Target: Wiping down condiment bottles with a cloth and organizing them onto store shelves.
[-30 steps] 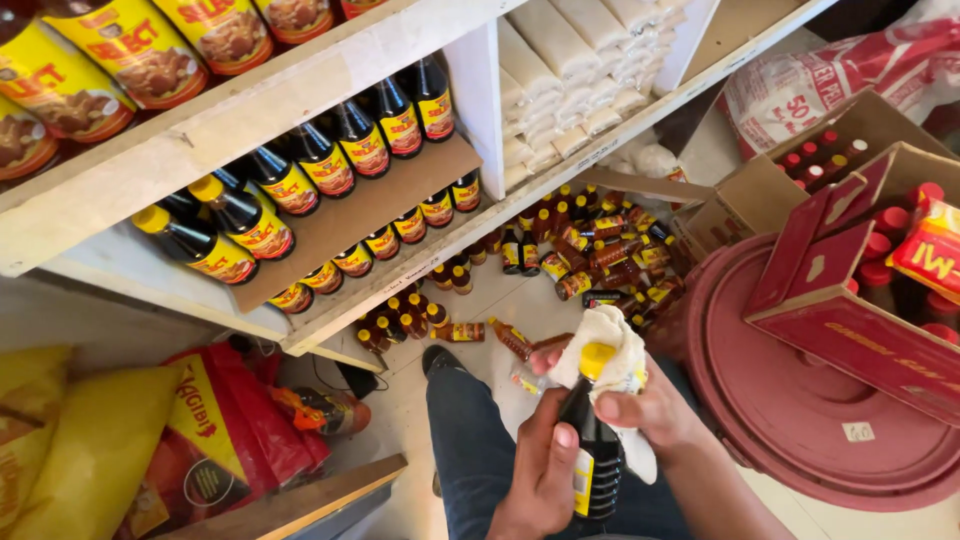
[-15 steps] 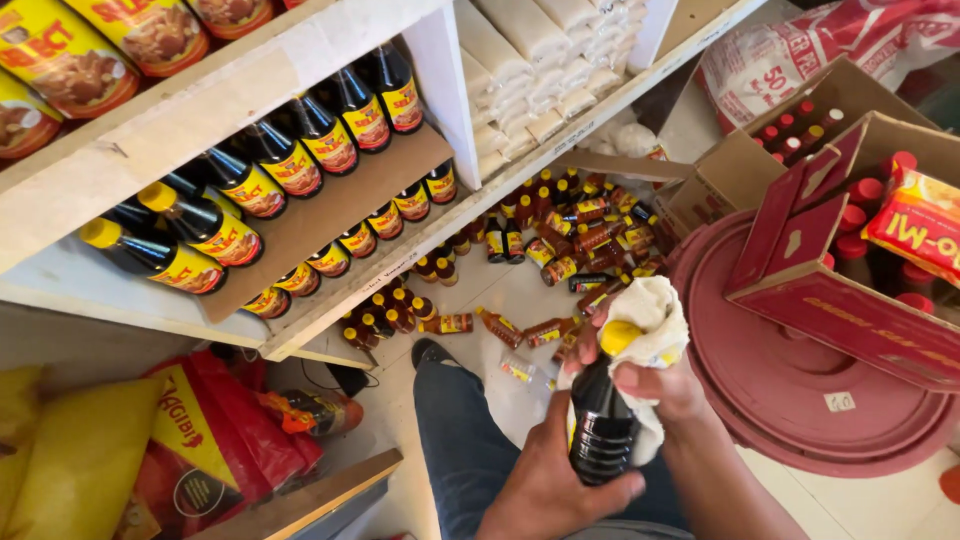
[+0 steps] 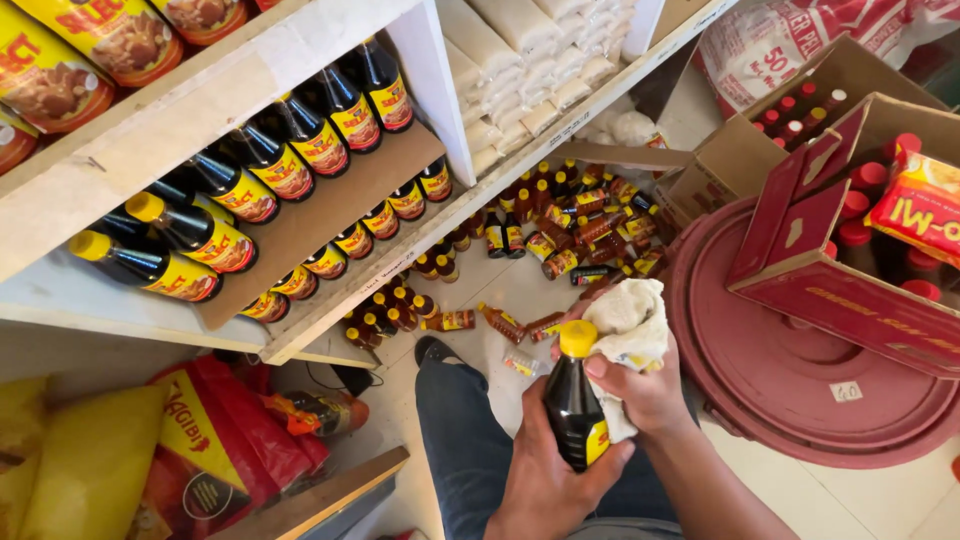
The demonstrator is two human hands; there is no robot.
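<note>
My left hand (image 3: 545, 480) grips a dark sauce bottle (image 3: 574, 405) with a yellow cap around its lower body, holding it upright over my lap. My right hand (image 3: 648, 390) holds a white cloth (image 3: 628, 320) bunched against the bottle's right side, thumb touching the neck just below the cap. Similar dark bottles with yellow caps and yellow-red labels (image 3: 190, 228) stand in rows on the white shelf (image 3: 200, 120) to the upper left.
Small bottles (image 3: 560, 225) crowd the floor under the shelf. A red cardboard box (image 3: 850, 270) with red-capped bottles sits on stacked maroon round lids (image 3: 790, 400) at right. A brown carton (image 3: 770, 130) is behind it. Red and yellow bags (image 3: 190, 450) lie lower left. My jeans leg (image 3: 465, 440) shows below.
The bottle has shifted slightly lower and left in view, and the cloth has moved from over the cap to the bottle's right side, leaving the yellow cap bare.
</note>
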